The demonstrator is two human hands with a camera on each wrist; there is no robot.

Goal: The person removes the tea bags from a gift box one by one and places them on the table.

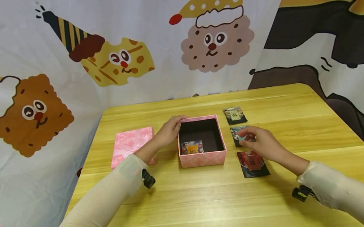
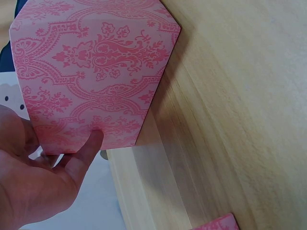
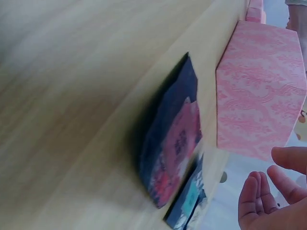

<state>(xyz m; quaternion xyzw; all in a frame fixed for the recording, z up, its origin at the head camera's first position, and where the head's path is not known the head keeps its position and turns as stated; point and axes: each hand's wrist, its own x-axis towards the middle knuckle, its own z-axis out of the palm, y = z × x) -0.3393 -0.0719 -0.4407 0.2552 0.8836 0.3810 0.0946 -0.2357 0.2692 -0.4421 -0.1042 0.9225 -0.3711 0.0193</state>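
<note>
My right hand [image 1: 261,141], half-open, empty, has the teal-labelled sachet [image 1: 235,133] at ten o'clock; my left hand [image 1: 169,130] grips the pink box [image 1: 203,159].

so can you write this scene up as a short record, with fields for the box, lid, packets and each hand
box: pink box, open, dark inside
lid: pink lid on the table, left of the box
in box: one packet with an orange-yellow label
right of box: pale-label packet farthest, teal-label packet in the middle, red packet nearest
left hand: left hand holds the box's far left corner
right hand: right hand over the teal-label packet, fingers apart, gripping nothing
</note>
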